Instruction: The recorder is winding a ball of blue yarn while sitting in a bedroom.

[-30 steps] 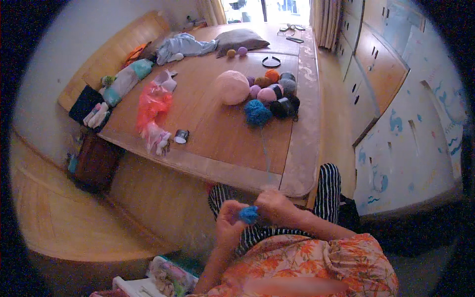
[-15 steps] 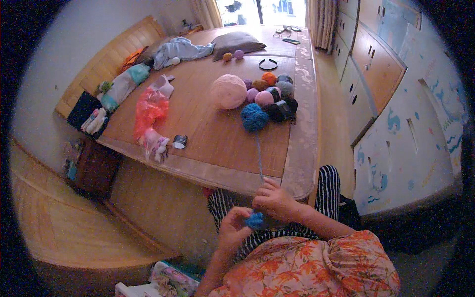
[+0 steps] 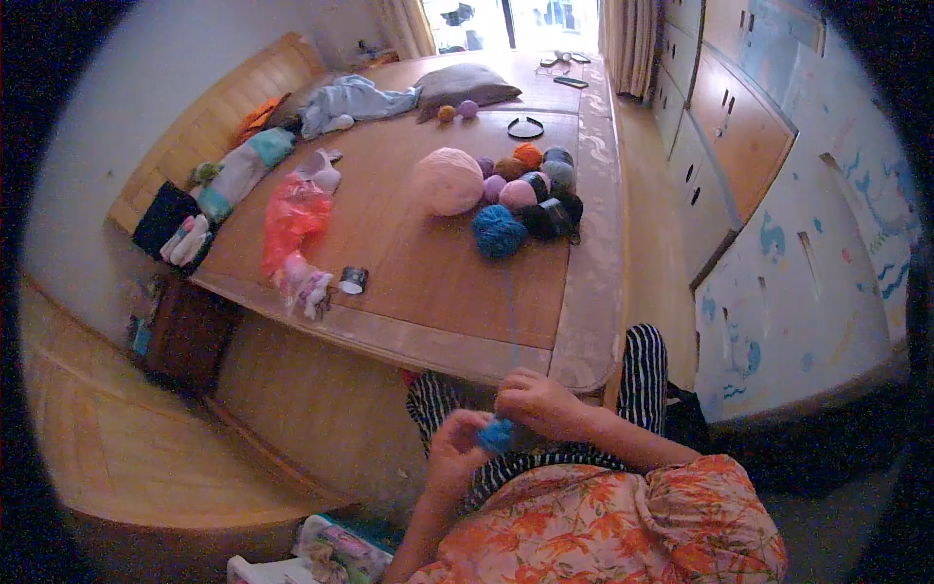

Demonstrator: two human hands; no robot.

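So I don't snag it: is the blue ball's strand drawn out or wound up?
Drawn out: a thin strand runs from the blue ball across the bed to the right hand.

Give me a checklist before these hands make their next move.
1. Blue piece held in the left hand: ok.
2. Right hand close to that piece: ok.
3. Strand free of other things across the bed: ok.
4. Blue ball resting on the bed: ok.
5. Blue ball not touching the black yarn: cannot tell.
6. Tool in the right hand: cannot tell, too small.
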